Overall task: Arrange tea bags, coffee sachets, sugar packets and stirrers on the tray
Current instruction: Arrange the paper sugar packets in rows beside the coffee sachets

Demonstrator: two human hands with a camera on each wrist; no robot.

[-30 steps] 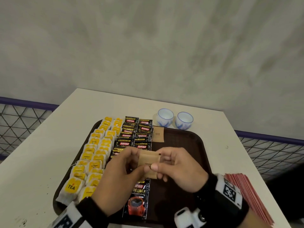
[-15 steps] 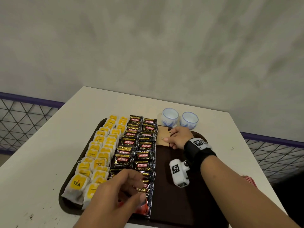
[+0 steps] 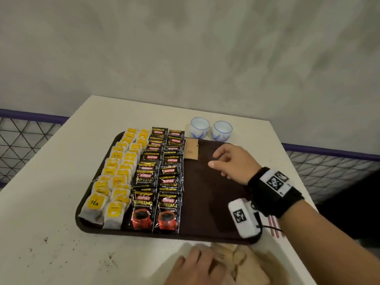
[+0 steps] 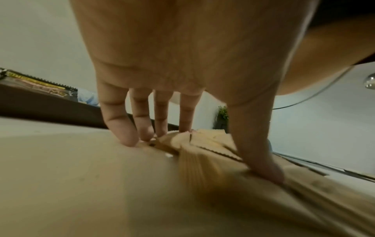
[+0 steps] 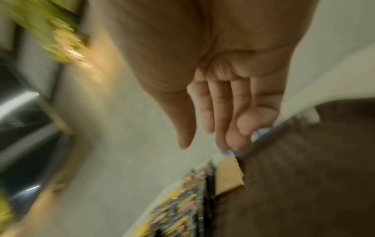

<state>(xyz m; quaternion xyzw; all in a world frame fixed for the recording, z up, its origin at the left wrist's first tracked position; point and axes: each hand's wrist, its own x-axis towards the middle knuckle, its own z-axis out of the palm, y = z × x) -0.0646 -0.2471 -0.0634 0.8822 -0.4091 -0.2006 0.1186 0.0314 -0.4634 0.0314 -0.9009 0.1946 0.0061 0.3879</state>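
A dark brown tray [image 3: 207, 202] holds two columns of yellow tea bags [image 3: 119, 171], two columns of black coffee sachets [image 3: 162, 175] and brown sugar packets [image 3: 191, 150] at its far end, seen also as sugar packets [image 5: 227, 178] in the right wrist view. My right hand [image 3: 213, 160] hovers empty over the tray's bare part, just right of those packets, fingers relaxed [image 5: 205, 141]. My left hand [image 3: 195, 264] is down on a loose heap of brown sugar packets [image 3: 242, 262] on the table in front of the tray. Its fingertips and thumb straddle and touch the heap [image 4: 207, 144].
Two white and blue cups [image 3: 210, 129] stand beyond the tray's far edge. Red stirrers [image 3: 274, 225] lie on the table right of the tray, partly hidden by my right wrist. The table's right edge is close; mesh railing [image 3: 329, 173] runs behind.
My right hand has let go of the sugar packet at the tray's far end and drawn back to the right. My left hand has left the coffee sachets and come down onto the heap.
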